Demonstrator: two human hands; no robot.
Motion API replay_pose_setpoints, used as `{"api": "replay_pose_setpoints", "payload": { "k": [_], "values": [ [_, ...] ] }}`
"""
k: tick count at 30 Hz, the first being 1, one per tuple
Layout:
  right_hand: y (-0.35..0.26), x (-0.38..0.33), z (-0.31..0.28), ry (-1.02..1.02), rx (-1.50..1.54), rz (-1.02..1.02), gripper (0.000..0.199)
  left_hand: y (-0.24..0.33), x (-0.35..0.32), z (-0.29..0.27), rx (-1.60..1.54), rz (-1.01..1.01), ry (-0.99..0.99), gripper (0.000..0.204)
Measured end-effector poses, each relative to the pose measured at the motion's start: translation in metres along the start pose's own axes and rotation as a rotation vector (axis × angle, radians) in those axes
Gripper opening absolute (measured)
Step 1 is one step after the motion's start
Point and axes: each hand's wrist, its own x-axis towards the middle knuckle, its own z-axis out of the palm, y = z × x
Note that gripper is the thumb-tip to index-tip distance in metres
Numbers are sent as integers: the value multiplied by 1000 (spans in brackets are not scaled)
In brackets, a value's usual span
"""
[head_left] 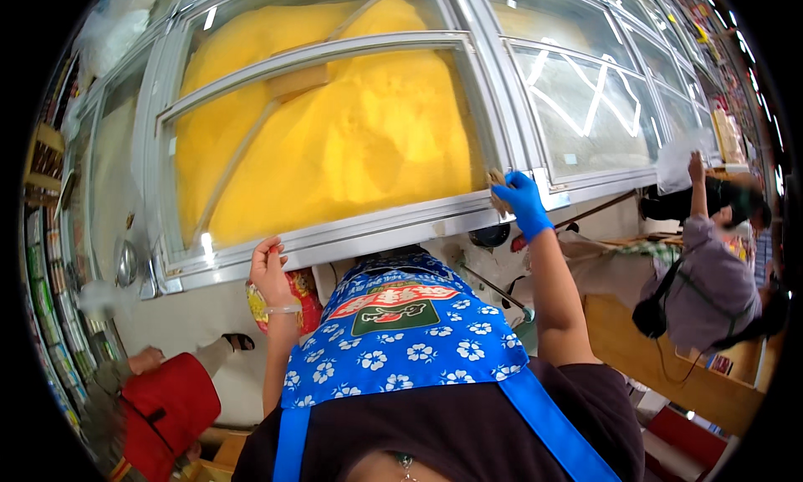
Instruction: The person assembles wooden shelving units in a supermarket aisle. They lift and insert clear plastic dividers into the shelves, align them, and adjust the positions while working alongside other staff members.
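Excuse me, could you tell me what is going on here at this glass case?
A person in a blue flowered apron leans against a large glass-topped case with a yellow mass under its sliding panes. The right hand, in a blue glove, presses a small tan pad or sponge against the case's metal frame. The bare left hand rests on the lower frame edge. Another person in a grey top reaches up toward the case further right.

**What I can't make out**

My right hand in its blue glove covers most of a small tan thing at the glass case's frame; I cannot identify it. My apron hides the case's front below.
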Motion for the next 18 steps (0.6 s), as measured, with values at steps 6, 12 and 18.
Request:
{"api": "replay_pose_setpoints", "payload": {
  "k": [6, 12, 18],
  "values": [
    [75, -129, -120, -61, 366, 350, 16, -19, 8, 20, 65, -13, -40, 15],
    [146, -139, -144, 328, -487, 296, 17, 0, 1, 65, 115, 41, -164, 15],
    [-53, 28, -77, 64, -189, -328, 30, 8, -6, 84, 131, 56, -163, 14]
  ]
}}
